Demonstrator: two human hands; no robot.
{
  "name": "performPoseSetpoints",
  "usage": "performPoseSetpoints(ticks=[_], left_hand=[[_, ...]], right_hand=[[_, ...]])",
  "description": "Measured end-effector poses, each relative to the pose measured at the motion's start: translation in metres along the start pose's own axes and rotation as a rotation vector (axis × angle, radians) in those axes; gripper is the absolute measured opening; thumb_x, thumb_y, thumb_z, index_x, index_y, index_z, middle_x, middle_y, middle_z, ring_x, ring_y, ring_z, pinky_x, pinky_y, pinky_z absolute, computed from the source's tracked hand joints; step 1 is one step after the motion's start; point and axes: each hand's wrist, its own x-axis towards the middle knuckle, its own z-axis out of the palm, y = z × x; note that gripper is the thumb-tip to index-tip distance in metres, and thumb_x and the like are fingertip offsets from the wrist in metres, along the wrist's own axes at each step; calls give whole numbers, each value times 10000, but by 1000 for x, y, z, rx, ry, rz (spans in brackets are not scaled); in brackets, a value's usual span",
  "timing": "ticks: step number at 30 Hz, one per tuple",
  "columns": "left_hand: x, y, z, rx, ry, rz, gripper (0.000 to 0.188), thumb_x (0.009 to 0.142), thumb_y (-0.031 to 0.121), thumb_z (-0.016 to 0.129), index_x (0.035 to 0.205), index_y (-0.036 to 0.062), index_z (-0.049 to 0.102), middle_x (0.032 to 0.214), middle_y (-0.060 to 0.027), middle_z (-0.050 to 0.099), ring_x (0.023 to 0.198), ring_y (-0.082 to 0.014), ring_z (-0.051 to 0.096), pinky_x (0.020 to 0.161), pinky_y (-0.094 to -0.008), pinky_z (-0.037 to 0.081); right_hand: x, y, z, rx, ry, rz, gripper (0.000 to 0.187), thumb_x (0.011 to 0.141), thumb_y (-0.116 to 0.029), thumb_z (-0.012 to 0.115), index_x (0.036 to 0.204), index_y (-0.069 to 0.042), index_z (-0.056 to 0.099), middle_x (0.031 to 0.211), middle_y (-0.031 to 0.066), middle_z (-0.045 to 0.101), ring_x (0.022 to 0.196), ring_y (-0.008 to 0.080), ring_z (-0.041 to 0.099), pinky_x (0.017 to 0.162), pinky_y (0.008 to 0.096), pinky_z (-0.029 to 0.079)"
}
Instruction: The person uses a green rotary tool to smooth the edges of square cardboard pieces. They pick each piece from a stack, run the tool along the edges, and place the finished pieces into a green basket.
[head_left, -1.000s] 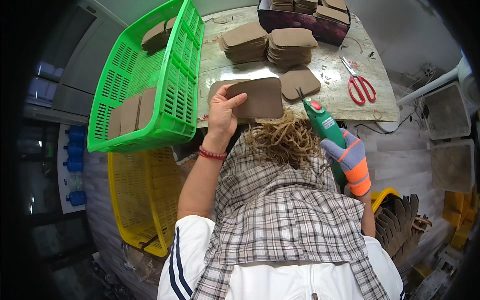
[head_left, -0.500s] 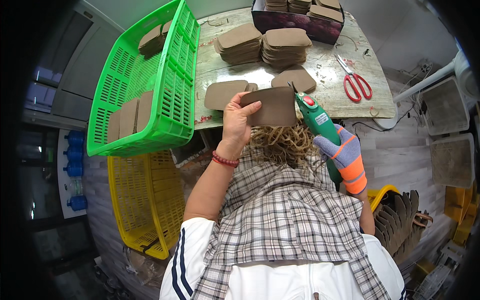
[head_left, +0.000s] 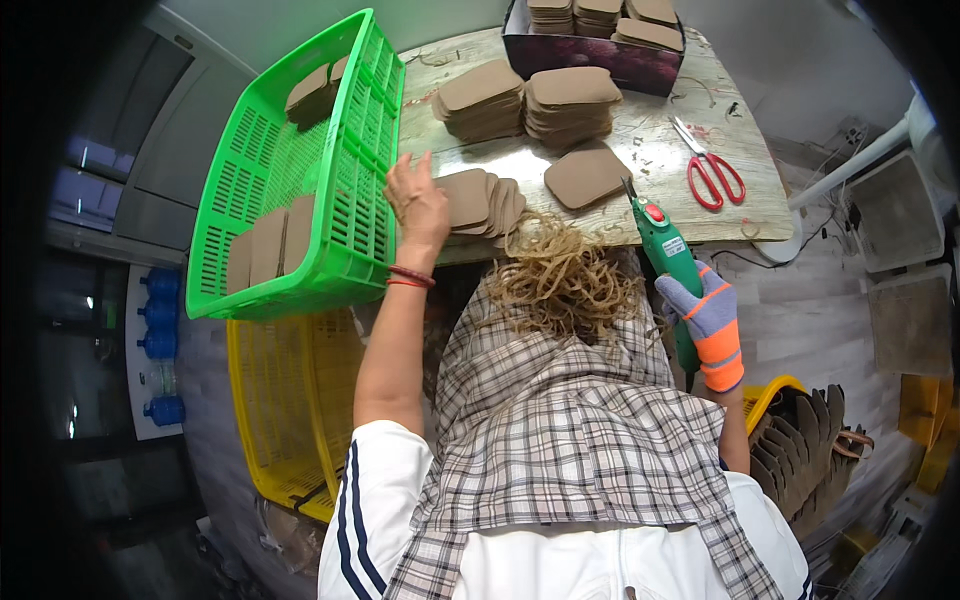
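Note:
My bare left hand (head_left: pixel 416 203), fingers apart and nothing seen in it, is at the table's left edge between the green basket and a fanned row of brown rounded pieces (head_left: pixel 468 201). My right hand (head_left: pixel 705 310), in a grey and orange glove, is wrapped round a green handheld power cutter (head_left: pixel 664 242) with a red button. Its blade tip points up, close to a single brown piece (head_left: pixel 586 175) lying flat. Over my lap, on the checked apron, lies a tangle of thin tan trimmings (head_left: pixel 570 275).
Two stacks of brown pieces (head_left: pixel 571 103) stand farther back, before a dark box (head_left: pixel 600 52) of more. Red-handled scissors (head_left: pixel 714 178) lie at the right. A green basket (head_left: pixel 377 150) stands at the left, above a yellow crate (head_left: pixel 285 410). Dark pieces (head_left: pixel 800 440) fill a yellow container at lower right.
My left hand has let go of the brown piece and moved left toward the green basket. The row of pieces beside it now lies fanned out. The cutter has shifted slightly right and down.

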Motion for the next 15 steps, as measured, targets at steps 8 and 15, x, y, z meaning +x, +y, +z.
performPoseSetpoints(ticks=[8, 15], left_hand=[[-8, 125, 83, -37, -239, 219, 584, 707, 304, 737, 1147, -30, 549, 1273, -174, 470, 1290, -331, 301, 1033, -468, 247], [-7, 149, 63, -297, -214, 22, 485, 594, 229, 802, 936, 48, 510, 1032, -116, 517, 1063, -300, 420, 917, -411, 306]], right_hand=[[5, 15, -16, -19, 72, 40, 282, 770, -229, 745, 923, -24, 628, 666, -8, 590, 546, 44, 504, 492, 209, 402], [8, 23, -20, -21, 89, 48, 300, 769, -258, 749, 915, -28, 623, 654, -11, 583, 546, 42, 502, 489, 206, 398]])
